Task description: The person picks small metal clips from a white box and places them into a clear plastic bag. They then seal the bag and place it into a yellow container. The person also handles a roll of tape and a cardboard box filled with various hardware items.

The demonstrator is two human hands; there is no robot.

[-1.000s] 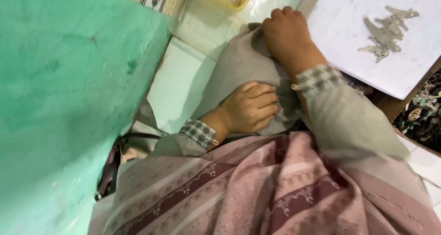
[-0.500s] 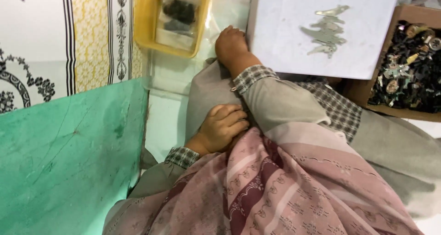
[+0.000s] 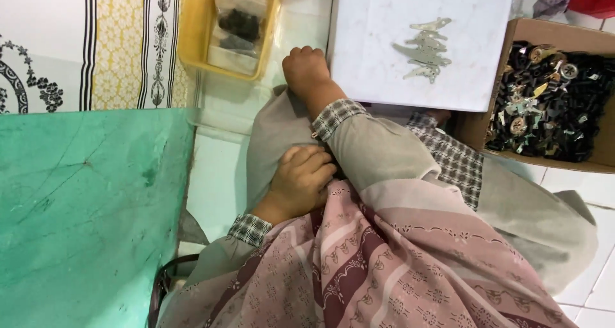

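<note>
Cloth: we had the grey-beige cloth bunched on our lap, just below the white board.
Right hand: fisted on the cloth's top edge, beside the board.
Left hand: curled, gripping a fold.
Change: hands unmoved; yellow tray and parts box newly in view.

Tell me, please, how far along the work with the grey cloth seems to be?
Done: a few flat silver metal pieces lie on the white board. In hand: the left hand and right hand both press on the grey-beige cloth. Left: the brown cardboard box remains full of dark small parts.
</note>
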